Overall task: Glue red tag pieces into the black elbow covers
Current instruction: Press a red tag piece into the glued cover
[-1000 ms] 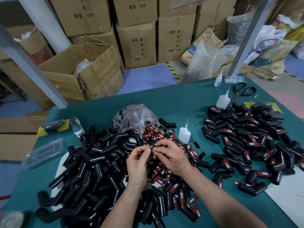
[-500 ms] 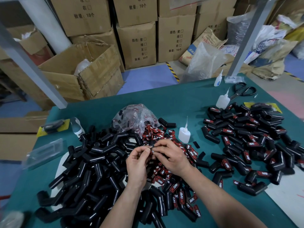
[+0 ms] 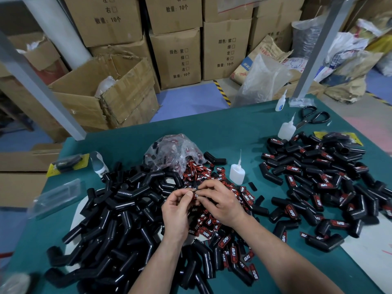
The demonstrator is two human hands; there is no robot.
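The grip of each hand was narrow: left hand (image 3: 177, 209) and right hand (image 3: 221, 202) pinched one small tag piece (image 3: 194, 189) between their fingertips. On the left lay the bigger heap of bare black elbow covers (image 3: 118, 219), on the right a tagged pile (image 3: 326, 183), so I judged over half remained. Glossy red tags (image 3: 214, 223), printed TAPER, lay beneath, by the glue bottle (image 3: 237, 175).
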